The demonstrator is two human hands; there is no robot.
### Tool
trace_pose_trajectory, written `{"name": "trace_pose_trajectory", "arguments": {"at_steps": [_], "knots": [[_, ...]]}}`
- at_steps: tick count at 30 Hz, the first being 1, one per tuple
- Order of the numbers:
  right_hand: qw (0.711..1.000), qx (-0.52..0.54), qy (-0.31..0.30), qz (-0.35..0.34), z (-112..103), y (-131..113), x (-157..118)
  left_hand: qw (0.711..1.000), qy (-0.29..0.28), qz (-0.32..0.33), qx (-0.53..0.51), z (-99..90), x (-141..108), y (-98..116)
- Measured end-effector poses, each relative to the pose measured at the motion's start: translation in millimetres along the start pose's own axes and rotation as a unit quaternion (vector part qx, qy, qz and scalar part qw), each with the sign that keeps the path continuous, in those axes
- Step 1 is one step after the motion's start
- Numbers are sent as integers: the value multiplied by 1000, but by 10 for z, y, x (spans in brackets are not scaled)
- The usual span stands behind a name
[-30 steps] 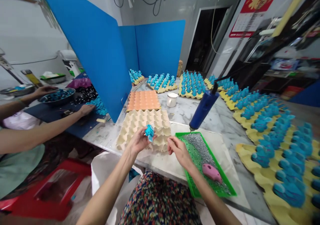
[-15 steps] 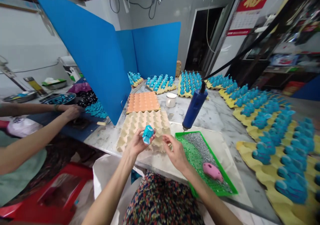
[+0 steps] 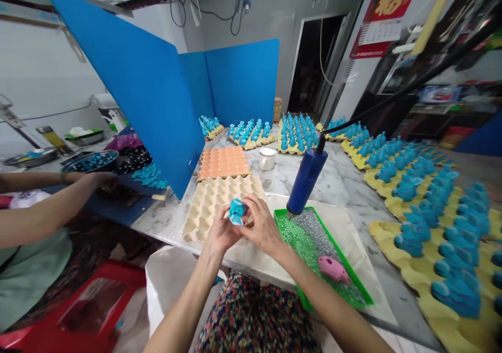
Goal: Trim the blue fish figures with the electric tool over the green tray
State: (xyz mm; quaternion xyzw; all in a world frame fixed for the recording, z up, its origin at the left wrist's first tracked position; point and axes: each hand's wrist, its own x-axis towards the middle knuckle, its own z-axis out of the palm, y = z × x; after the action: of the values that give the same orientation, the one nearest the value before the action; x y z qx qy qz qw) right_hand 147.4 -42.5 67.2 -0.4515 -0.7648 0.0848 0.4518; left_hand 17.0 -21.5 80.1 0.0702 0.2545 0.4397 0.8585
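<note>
A small blue toy figure [image 3: 237, 211] with a pale lower end is held over the front of the beige egg-crate tray [image 3: 204, 206]. My left hand [image 3: 223, 232] grips it from the left and below. From the right, my right hand [image 3: 263, 226] closes its thumb and fingers on the same figure, hiding part of it. To the right of my hands, a blue electric screwdriver [image 3: 306, 180] hangs tip down over the corner of a green perforated tray [image 3: 333, 248]. Many small silvery pieces, apparently screws, lie in that tray with a pink object [image 3: 334, 269].
Yellow egg-crate trays [image 3: 386, 238] bearing several blue figures line the right and back. A white mug [image 3: 267, 158] stands behind the orange tray [image 3: 223, 160]. At left, a blue partition [image 3: 137, 81] separates a co-worker's arms [image 3: 58, 198] and blue parts [image 3: 149, 176].
My right hand has moved left from beside the green tray and now grips the blue figure too. The figure has shifted slightly right. The co-worker's arm has moved left.
</note>
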Motion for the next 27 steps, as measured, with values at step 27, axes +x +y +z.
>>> {"name": "trace_pose_trajectory", "arguments": {"at_steps": [27], "knots": [[972, 168, -162, 11, -484, 166, 120, 990, 6, -102, 92, -54, 66, 46]]}}
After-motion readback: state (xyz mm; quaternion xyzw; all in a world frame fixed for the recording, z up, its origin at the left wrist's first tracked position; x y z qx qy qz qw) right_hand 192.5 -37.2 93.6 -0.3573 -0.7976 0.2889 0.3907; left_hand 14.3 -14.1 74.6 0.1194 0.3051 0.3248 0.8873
